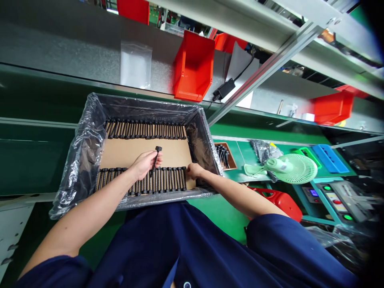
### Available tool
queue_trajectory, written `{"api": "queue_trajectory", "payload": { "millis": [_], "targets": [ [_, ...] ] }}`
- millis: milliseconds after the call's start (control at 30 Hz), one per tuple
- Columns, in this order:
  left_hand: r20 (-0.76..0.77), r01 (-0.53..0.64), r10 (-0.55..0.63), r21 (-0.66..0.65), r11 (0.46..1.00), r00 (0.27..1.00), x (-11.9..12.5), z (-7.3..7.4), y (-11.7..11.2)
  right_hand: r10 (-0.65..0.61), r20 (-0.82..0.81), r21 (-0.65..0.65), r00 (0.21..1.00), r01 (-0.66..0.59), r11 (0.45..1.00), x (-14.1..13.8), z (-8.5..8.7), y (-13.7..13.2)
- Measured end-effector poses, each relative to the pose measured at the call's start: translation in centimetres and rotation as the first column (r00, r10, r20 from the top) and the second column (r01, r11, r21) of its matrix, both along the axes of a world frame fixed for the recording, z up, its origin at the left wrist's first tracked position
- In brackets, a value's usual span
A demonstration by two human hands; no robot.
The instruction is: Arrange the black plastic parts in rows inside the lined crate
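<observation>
My left hand (147,164) is closed in a pinch on a black bolt-like part (155,158) with a wide head and a thin, ribbed shaft. It holds the part upright above the near row (168,179) of similar parts, which lie side by side on cardboard (129,152). At the right end of that row, my right hand (195,171) has its fingers curled in against the last part; what they grip is hidden. A far row (147,130) of the same black parts lies across the back of the plastic-lined box (211,150).
A small brown tray (230,158) of loose black parts stands right of the box. Beyond it are a light green fan (289,168) and a blue holder (330,158). On the shelf behind sit a red bin (195,66), a clear bag (136,66) and a black power adapter (224,89).
</observation>
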State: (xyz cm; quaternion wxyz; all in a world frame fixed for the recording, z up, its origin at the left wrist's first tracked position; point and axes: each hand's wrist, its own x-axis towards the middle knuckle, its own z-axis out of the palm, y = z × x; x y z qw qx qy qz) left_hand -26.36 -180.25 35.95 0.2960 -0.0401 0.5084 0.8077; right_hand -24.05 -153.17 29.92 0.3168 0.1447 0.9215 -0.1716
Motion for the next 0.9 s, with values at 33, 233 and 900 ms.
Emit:
{"api": "queue_trajectory", "payload": {
  "millis": [33,233,900],
  "targets": [
    [-0.024,0.016,-0.016,0.007,1.0,1.0,0.0,-0.2,0.1,-0.004,-0.072,-0.033,0.997,0.001,0.999,-0.2,0.9,-0.2],
    [-0.199,0.021,-0.036,-0.077,0.997,0.979,0.4,-0.9,0.3,-0.282,0.024,-0.792,0.959,0.19,0.58,0.2,5.3,-5.5],
    [-0.553,0.017,-0.225,-0.355,0.935,0.802,0.6,-0.1,-0.3,0.128,-0.101,0.053,0.987,-0.123,0.991,-1.9,2.1,-0.3]
  ]
}}
